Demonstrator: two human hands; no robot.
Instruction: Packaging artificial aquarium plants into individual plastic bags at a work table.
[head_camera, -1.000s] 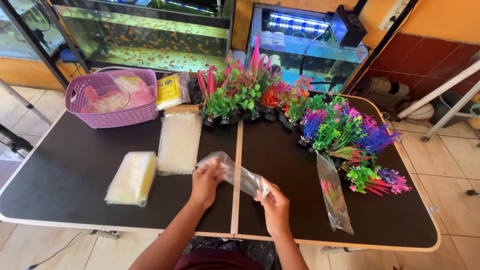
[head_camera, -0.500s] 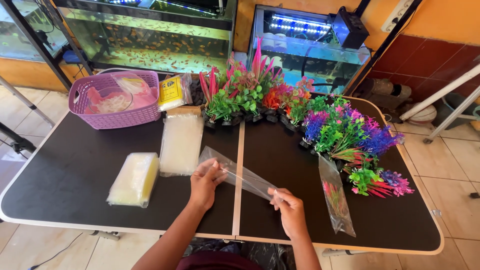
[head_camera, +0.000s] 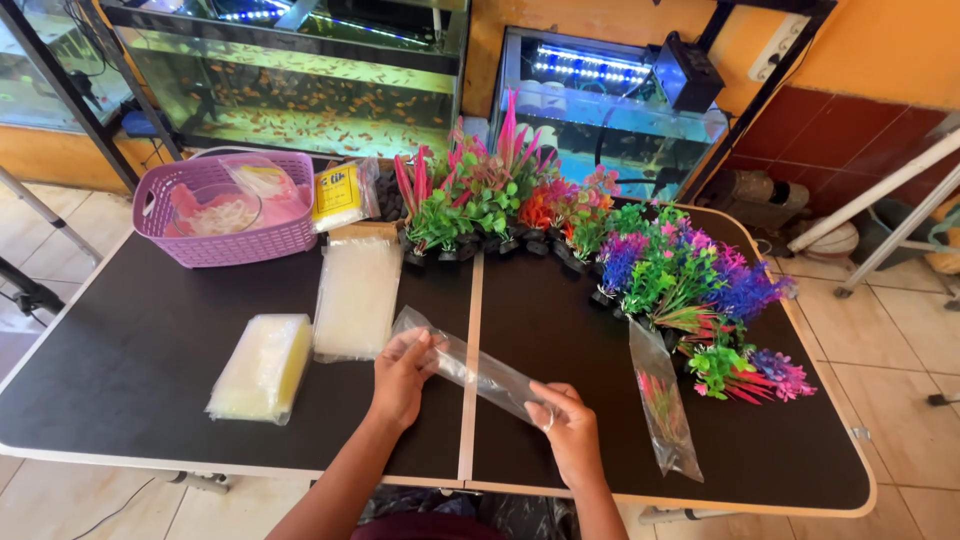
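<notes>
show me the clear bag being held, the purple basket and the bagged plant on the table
clear plastic bag (head_camera: 480, 370), head view, middle of the film
purple basket (head_camera: 240, 240), head view, front wall
bagged plant (head_camera: 662, 405), head view, middle of the packet

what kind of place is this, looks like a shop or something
Probably an aquarium or fish shop. Lit glass fish tanks stand behind the black folding table, which holds a row of colourful plastic aquarium plants. The left hand and right hand hold a clear plastic bag.
</notes>
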